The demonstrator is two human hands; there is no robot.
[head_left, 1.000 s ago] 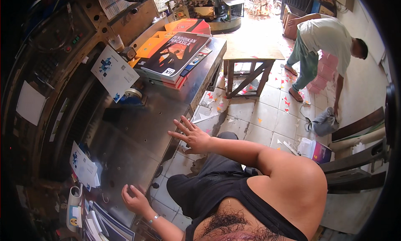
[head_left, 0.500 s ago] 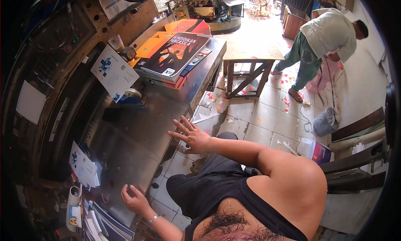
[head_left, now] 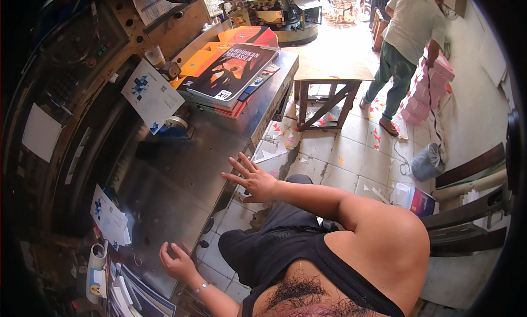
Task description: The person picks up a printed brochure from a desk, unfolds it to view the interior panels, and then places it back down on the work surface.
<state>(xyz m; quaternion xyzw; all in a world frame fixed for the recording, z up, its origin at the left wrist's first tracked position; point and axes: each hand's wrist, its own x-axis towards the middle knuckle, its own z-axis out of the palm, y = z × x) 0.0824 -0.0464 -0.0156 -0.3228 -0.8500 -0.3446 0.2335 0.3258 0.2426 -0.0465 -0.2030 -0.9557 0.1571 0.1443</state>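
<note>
My left hand [head_left: 178,262], with a bracelet at its wrist, rests at the near edge of the metal table [head_left: 170,190]. Its fingers are loosely bent and apart, with nothing visible in them. My right hand [head_left: 256,181] is held at the table's right edge, fingers spread and holding nothing; contact with the edge is hard to judge. Beyond it lies a stack of books, topped by a dark book with an orange picture [head_left: 233,72]. Left of my left hand are white printed sheets [head_left: 110,215] and a pile of papers and booklets [head_left: 137,292].
A large machine with a button panel [head_left: 93,61] runs along the left. Past the table stands a wooden stool-like table [head_left: 333,70]. At the far right a person [head_left: 403,39] stands by pink stacked bundles [head_left: 428,89]. Paper scraps [head_left: 377,135] litter the tiled floor.
The other person has straightened up from bending and shifted back, so more of the pink bundles shows. Both my hands have stayed where they were.
</note>
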